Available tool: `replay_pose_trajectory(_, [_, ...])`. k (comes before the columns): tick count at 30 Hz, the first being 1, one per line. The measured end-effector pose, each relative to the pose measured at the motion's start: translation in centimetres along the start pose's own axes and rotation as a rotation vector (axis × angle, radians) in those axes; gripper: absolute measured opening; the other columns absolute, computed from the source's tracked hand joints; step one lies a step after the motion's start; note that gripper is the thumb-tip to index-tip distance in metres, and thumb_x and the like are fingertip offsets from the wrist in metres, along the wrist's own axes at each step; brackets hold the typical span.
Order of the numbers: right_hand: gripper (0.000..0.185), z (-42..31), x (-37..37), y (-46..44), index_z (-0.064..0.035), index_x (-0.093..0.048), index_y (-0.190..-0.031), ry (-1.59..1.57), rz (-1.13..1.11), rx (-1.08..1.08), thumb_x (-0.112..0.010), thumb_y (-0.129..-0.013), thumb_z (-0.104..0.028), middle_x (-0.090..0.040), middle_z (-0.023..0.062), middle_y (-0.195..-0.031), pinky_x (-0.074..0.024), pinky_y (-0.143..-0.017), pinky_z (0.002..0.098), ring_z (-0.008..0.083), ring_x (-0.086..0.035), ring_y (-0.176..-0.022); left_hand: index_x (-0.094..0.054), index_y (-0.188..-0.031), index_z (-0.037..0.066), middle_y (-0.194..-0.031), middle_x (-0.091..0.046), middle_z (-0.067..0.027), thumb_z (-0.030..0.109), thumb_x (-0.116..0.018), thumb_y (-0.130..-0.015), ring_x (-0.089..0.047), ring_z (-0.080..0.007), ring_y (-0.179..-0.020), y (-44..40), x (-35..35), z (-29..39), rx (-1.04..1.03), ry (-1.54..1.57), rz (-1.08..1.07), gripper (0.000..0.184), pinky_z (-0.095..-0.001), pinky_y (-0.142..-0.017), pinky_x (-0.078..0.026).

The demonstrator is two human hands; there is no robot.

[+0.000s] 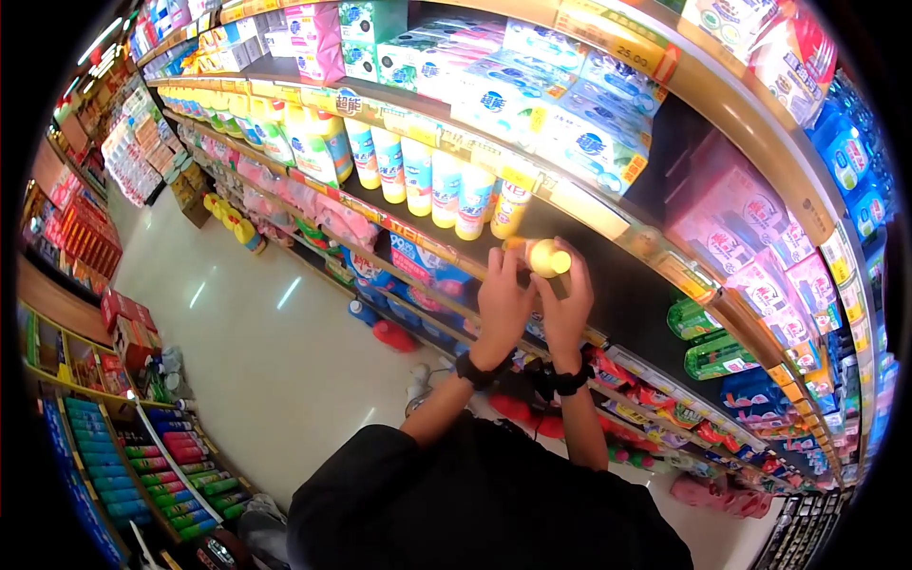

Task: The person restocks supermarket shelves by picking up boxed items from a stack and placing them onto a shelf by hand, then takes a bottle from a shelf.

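A yellow bottle (545, 257) with a pale yellow cap is held between my two hands, just in front of a shelf. Its cap end points toward me, and most of its body is hidden by my fingers. My left hand (503, 302) closes on its left side, fingertips near the top. On the other side, my right hand (569, 309) curls around it, thumb toward the middle. Behind the hands stands a row of blue-and-white bottles with yellow bases (418, 178), with a yellow-labelled bottle (510, 207) at the row's right end.
Above are boxed tissue-like packs (598, 133) on a shelf with price strips. Green bottles (717, 356) and pink packs (760, 294) sit to the right. Blue bags (418, 261) fill a lower shelf. The aisle floor (256, 304) stretches left, with more stocked shelves (104, 456) across it.
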State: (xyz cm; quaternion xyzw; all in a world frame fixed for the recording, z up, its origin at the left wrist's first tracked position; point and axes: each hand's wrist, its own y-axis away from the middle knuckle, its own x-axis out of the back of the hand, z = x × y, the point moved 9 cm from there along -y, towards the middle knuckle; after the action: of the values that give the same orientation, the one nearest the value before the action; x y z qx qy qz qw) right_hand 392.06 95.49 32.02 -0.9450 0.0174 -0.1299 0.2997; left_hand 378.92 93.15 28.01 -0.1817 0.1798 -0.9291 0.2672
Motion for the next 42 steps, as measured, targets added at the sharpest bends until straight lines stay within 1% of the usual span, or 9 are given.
replay_pose_trajectory(4, [0.043,0.0,3.5,0.3,0.0014,-0.065,-0.127,0.127,-0.008,0.012,-0.076,-0.085,0.003,-0.066,0.0147,-0.136,-0.0507,-0.106,0.0360,0.0282,-0.065,-0.123,-0.059,-0.118,0.005,-0.114,-0.059,-0.0143,0.006,-0.077,-0.082,-0.065,-0.0381,-0.103,0.9,-2.1,2.0,-0.099,-0.007,-0.046,0.040,-0.0454,-0.082,-0.055])
replay_pose_trajectory(10, [0.045,0.3,7.2,2.3,0.0028,-0.066,-0.129,0.008,0.078,-0.082,-0.078,-0.085,0.004,-0.067,0.0129,-0.137,-0.0540,-0.103,0.0345,0.0205,-0.065,-0.123,-0.055,-0.138,0.006,-0.137,-0.059,-0.0167,0.008,-0.080,-0.080,-0.060,-0.0403,-0.122,2.1,-5.1,1.1,-0.242,0.082,-0.250,0.063,-0.0424,-0.099,-0.052])
replay_pose_trajectory(14, [0.050,-1.9,7.4,3.3,0.0053,-0.063,-0.133,-0.179,0.116,-0.132,-0.077,-0.086,0.005,-0.068,0.0130,-0.134,-0.0543,-0.103,0.0340,0.0206,-0.066,-0.120,-0.051,-0.146,0.006,-0.141,-0.058,-0.0178,0.013,-0.082,-0.080,-0.058,-0.0384,-0.129,2.4,-2.5,0.0,-0.072,0.087,-0.440,0.073,-0.0421,-0.104,-0.050])
replay_pose_trajectory(18, [0.057,-1.0,4.0,2.3,0.0060,-0.058,-0.139,-0.368,0.014,-0.209,-0.076,-0.086,0.004,-0.068,0.0119,-0.129,-0.0533,-0.102,0.0346,0.0206,-0.068,-0.116,-0.061,-0.134,0.003,-0.108,-0.072,-0.0144,0.028,-0.084,-0.087,-0.071,-0.0261,-0.099,4.6,0.9,-4.3,0.225,0.407,-0.680,0.058,-0.0347,-0.089,-0.055])
replay_pose_trajectory(19, [0.057,-1.5,2.2,1.8,0.0060,-0.057,-0.140,-0.359,-0.046,-0.176,-0.076,-0.086,0.003,-0.068,0.0120,-0.129,-0.0532,-0.102,0.0345,0.0205,-0.069,-0.115,-0.063,-0.129,0.002,-0.095,-0.073,-0.0125,0.031,-0.084,-0.088,-0.070,-0.0228,-0.086,4.7,2.6,-4.3,0.115,0.441,-0.613,0.055,-0.0331,-0.080,-0.055])
replay_pose_trajectory(20, [0.056,-2.1,0.2,1.4,0.0060,-0.057,-0.140,-0.349,-0.108,-0.142,-0.075,-0.087,0.003,-0.068,0.0121,-0.128,-0.0532,-0.101,0.0344,0.0203,-0.069,-0.114,-0.063,-0.131,0.002,-0.100,-0.073,-0.0133,0.035,-0.084,-0.088,-0.071,-0.0242,-0.088,5.1,4.4,-4.4,0.187,0.351,-0.719,0.058,-0.0342,-0.081,-0.055])
replay_pose_trajectory(22, [0.057,-2.6,-4.6,1.4,0.0059,-0.050,-0.146,-0.384,-0.287,-0.142,-0.068,-0.092,0.005,-0.064,0.0152,-0.137,-0.0484,-0.106,0.0338,0.0215,-0.062,-0.126,-0.064,-0.129,0.003,-0.102,-0.072,-0.0145,0.038,-0.084,-0.088,-0.071,-0.0246,-0.091,5.5,8.3,-4.8,0.150,0.348,-0.646,0.057,-0.0348,-0.083,-0.054])
replay_pose_trajectory(31, [0.065,-6.4,-28.3,5.2,0.0010,-0.036,-0.158,-0.699,-0.807,-0.432,-0.066,-0.099,-0.002,-0.062,0.0151,-0.136,-0.0492,-0.105,0.0342,0.0205,-0.062,-0.122,-0.049,-0.143,0.002,-0.126,-0.064,-0.0099,0.038,-0.076,-0.098,-0.064,-0.0167,-0.113,6.9,24.9,-11.4,0.468,0.660,-0.157,0.064,-0.0317,-0.097,-0.051])
replay_pose_trajectory(42, [0.072,-14.5,-50.2,12.9,-0.0037,-0.034,-0.159,-0.733,-1.226,-0.388,-0.070,-0.097,-0.005,-0.062,0.0127,-0.134,-0.0543,-0.096,0.0306,0.0174,-0.065,-0.116,-0.049,-0.144,0.003,-0.119,-0.070,-0.0109,0.036,-0.081,-0.093,-0.068,-0.0186,-0.108,8.1,44.9,-17.6,0.665,0.387,0.230,0.069,-0.0333,-0.093,-0.055])
